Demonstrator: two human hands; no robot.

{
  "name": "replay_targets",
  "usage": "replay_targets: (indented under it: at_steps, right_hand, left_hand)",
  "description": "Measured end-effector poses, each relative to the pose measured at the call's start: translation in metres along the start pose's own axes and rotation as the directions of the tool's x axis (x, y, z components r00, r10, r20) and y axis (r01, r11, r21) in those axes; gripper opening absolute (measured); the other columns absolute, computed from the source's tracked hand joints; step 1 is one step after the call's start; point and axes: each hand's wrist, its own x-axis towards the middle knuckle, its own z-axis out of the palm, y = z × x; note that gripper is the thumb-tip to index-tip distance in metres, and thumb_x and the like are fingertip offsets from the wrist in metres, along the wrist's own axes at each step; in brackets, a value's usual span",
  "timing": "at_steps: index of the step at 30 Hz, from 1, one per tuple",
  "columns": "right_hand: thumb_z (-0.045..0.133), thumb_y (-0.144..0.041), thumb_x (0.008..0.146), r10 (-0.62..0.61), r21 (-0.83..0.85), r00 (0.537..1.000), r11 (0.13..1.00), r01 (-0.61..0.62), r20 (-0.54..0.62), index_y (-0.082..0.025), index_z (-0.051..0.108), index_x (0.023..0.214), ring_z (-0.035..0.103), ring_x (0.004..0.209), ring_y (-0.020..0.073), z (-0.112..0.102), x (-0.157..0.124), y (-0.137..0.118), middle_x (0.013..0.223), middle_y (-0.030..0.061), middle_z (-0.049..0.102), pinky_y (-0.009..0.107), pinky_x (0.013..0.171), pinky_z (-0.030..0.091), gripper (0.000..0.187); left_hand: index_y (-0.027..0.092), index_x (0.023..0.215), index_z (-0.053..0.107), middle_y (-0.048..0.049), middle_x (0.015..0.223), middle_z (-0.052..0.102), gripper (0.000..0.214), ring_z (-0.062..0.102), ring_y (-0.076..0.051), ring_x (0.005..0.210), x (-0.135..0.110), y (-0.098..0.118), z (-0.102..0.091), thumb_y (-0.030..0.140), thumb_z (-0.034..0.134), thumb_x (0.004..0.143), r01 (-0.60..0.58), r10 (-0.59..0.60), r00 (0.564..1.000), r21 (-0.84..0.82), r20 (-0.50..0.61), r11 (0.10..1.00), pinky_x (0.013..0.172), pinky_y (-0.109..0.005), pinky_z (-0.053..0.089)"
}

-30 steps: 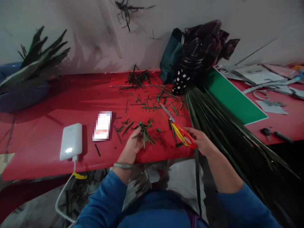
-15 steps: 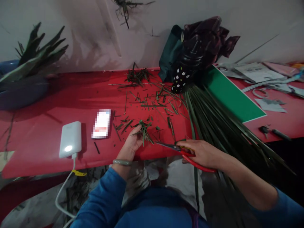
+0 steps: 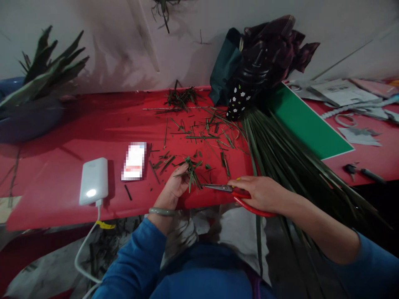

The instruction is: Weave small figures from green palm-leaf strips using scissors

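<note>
Between the fingers of my left hand [image 3: 176, 182] is a small woven piece of green leaf strips [image 3: 193, 173], its loose ends fanning out toward the right. My right hand [image 3: 264, 194] grips a pair of scissors [image 3: 218, 188] with red handles, partly hidden by the fingers. The scissor tips point left and lie close to the strip ends; whether they touch, I cannot tell. The blades look nearly closed. Cut leaf bits [image 3: 202, 137] are scattered over the red table [image 3: 109, 120] beyond both hands.
Long green leaves [image 3: 289, 158] run along the right, hanging over the table edge. A white power bank [image 3: 94, 181] with a cable and a lit phone [image 3: 134, 162] lie at left. A green board [image 3: 311, 124], dark bags [image 3: 264, 54] and keys [image 3: 350, 169] are at right; a bowl [image 3: 28, 120] stands far left.
My right hand has moved slightly left and up, bringing the scissor tips to the strip ends. The blades have come closer together. My left hand keeps its hold on the woven piece.
</note>
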Motion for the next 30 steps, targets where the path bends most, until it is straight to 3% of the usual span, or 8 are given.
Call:
replay_targets:
  at_steps: [30]
  right_hand:
    - [0.048,-0.032,0.076,-0.055,-0.024,0.995,0.998,0.058,0.082,-0.03,0.05,0.112,0.059,0.073,0.0161,-0.0091,0.0081,-0.0016,0.09,0.0023,0.062,0.023,0.058,0.038,0.036]
  left_hand:
    - [0.012,0.067,0.059,0.0002,0.056,0.06,0.001,0.056,-0.008,0.049,0.0009,-0.0019,-0.0038,0.013,0.059,0.067,-0.03,0.029,0.999,0.022,0.045,0.999,0.049,-0.017,0.045]
